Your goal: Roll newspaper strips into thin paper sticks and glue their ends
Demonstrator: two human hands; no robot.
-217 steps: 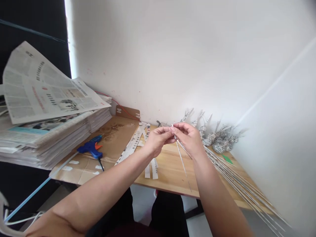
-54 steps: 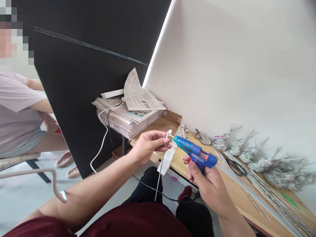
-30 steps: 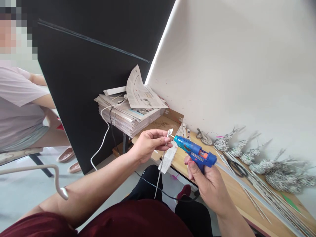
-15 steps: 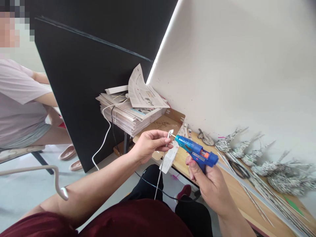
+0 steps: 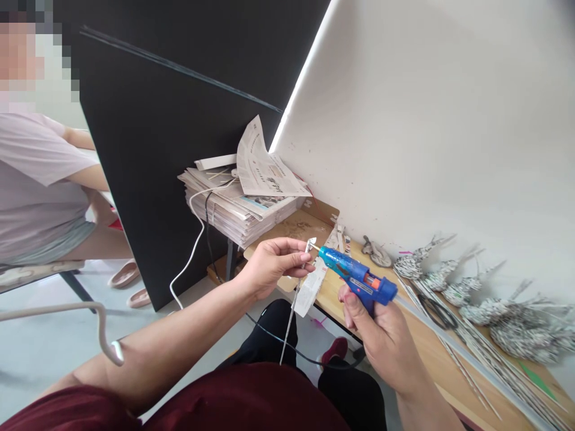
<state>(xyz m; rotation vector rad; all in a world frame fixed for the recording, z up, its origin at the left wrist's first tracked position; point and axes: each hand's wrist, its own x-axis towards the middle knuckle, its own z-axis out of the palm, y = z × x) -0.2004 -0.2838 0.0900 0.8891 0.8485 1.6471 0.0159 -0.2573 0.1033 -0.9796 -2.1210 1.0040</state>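
My left hand (image 5: 272,263) pinches a thin rolled newspaper stick (image 5: 290,317) near its top, and the stick hangs down over my lap. A small folded paper tip sits at the stick's upper end. My right hand (image 5: 381,338) grips a blue hot glue gun (image 5: 357,277), with its nozzle touching that paper tip. Both hands are held just off the near left corner of the wooden table (image 5: 426,353).
A newspaper stack (image 5: 240,200) lies on the table's far left beside a cardboard sheet (image 5: 296,226). Paper strips, scissors (image 5: 435,311), long paper sticks (image 5: 485,365) and coiled paper pieces (image 5: 507,317) line the wall. Another person (image 5: 40,191) sits at left. Cords hang by the black panel.
Since 7.2 s ago my right hand has taken up the glue gun and the view has swung left. Over the last second both hands have held nearly still.
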